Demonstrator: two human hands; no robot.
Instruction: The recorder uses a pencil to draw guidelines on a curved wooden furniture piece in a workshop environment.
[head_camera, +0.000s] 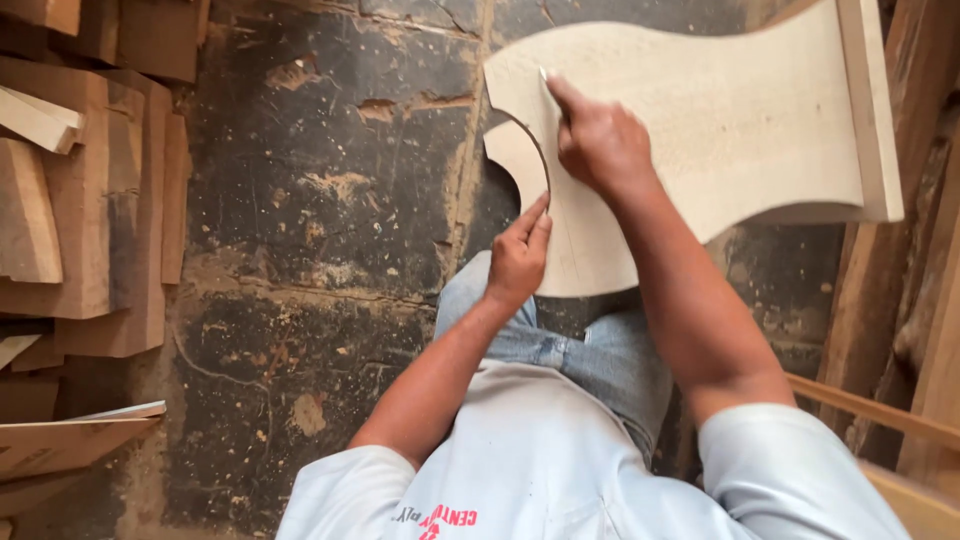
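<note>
Pale wood panel (720, 140), cut to a wavy outline, rests across the person's lap on a denim-clad knee (590, 350), its far end tilted up toward the planks at the right. A thin curved template strip (520, 160) lies on the panel's left end, and a dark arc runs along its edge.

Right hand (600, 145) is closed around a slim marking tool, likely a pencil (547, 85), tip down near the top of the arc. Left hand (518, 255) has fingers extended and pressed together, fingertips pinning the lower end of the curve against the panel; it grips nothing.

Judgement on doing the marking well: keep the left fingertips bearing down close to the line so the guide cannot creep, hold the tool snug to the guide's edge, and draw in one steady sweep rather than short strokes. Panel sits only on the knee, so it may rock; light pressure is safer.

Around: dark, cracked concrete floor (320, 200); stacked offcut boards (80, 200) at the left; rough timber (920, 300) at the right.
</note>
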